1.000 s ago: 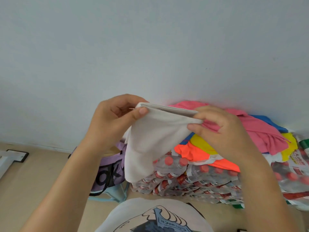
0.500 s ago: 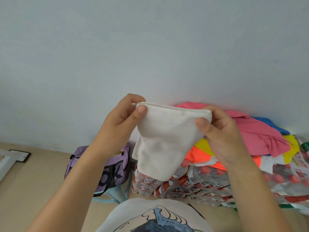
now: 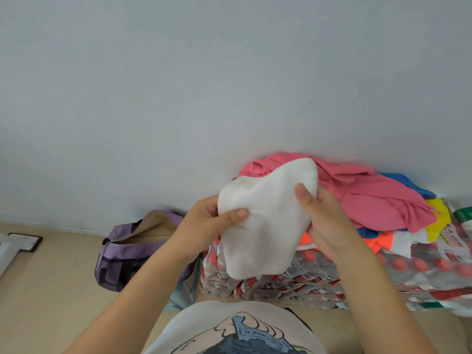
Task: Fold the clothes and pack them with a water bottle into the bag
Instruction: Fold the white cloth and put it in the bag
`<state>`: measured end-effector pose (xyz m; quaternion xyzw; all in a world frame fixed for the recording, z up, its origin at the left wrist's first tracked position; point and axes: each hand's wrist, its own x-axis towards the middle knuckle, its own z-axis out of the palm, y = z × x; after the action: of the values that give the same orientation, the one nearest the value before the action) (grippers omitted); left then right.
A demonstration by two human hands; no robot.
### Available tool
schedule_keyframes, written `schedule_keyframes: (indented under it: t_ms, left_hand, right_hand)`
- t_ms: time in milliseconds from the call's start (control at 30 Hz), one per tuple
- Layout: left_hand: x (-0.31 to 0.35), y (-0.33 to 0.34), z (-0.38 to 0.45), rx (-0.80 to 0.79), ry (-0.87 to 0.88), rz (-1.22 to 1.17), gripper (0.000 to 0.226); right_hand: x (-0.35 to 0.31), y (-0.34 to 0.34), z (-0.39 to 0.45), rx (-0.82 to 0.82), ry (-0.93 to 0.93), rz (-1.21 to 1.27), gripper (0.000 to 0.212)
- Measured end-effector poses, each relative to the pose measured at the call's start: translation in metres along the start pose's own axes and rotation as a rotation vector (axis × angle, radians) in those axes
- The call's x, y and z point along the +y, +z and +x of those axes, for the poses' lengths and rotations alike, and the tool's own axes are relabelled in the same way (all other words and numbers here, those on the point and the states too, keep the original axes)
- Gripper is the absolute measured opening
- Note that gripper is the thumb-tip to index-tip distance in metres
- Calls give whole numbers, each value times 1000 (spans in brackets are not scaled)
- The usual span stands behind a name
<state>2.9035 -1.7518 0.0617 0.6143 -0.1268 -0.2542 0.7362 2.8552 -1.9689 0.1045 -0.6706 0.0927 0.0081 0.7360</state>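
At the far left edge a white frame (image 3: 6,251) lies on the beige floor (image 3: 51,290), just beside a dark-edged plate (image 3: 26,242). Further right, a purple bag (image 3: 122,256) sits on the floor against the wall (image 3: 178,85), its zip open and the tan lining showing; the left forearm crosses in front of its right end. The left hand (image 3: 207,223) grips the left edge of a white cloth (image 3: 263,223), thumb pressed over the front, fingers curled behind. The cloth is held in the air between both hands, bunched, hanging in front of shrink-wrapped packs of water bottles (image 3: 319,277) with red caps and hiding part of them. The right hand (image 3: 321,218) holds the cloth's right edge, thumb on the front, fingers wrapped behind. Behind and right, a pile of clothes (image 3: 378,200) rests on the packs: pink on top, with blue, yellow, orange and white beneath. At the bottom, the person's printed shirt (image 3: 229,328).
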Motion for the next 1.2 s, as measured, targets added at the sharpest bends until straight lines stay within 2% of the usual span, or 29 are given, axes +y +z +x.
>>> schedule_keyframes:
  t_ms: [67,100,300,367,467,533,633,700,767,833,933,1000,1033,1067,1133,1200]
  left_hand:
    - [2,-1,2,53,1,-89,31]
    - [3,-2,3,68,-11,-98,33]
    - [0,1,5,199,3,-44,28]
    - [-2,4,4,287,-4,-60,27]
    - [-6,4,5,400,27,25,32]
    - [-5,4,6,347,102,42,25]
    - [-1,3,6,223,151,29,10]
    - [-1,-3,4,88,103,-26,22]
    - [2,-7,3,12,81,-18,35]
    - [1,-9,5,47,50,132,38]
    - [1,-8,6,150,25,521,39]
    - [2,-9,4,151,82,767,28]
    - [3,-9,3,133,114,843,15]
    - [4,-11,1,117,141,900,14]
    - [6,-16,5,108,199,939,33]
    - [12,-15,15,88,230,811,25]
  right_hand:
    - [10,-4,-4,-108,98,-40,36]
    - [15,-5,-6,-103,113,-59,33]
    - [27,1,-14,73,22,54,23]
    - [28,3,-14,124,-29,44,18]
    - [29,-2,-15,223,-93,3,28]
    - [30,-8,-16,222,-139,-62,32]
    - [27,-13,-16,142,-124,-74,23]
    - [25,-18,-16,48,-65,-17,30]
    - [25,-24,-17,-6,-35,-102,41]
    - [26,-27,-17,13,-28,-273,44]
    - [28,-31,-18,69,-75,-590,35]
    - [27,-33,-21,57,-125,-752,21]
    - [25,-35,-22,52,-154,-803,17]
    - [23,-38,-23,49,-190,-838,17]
    - [17,-45,-21,16,-228,-836,13]
    - [11,-48,-12,-18,-199,-779,10]
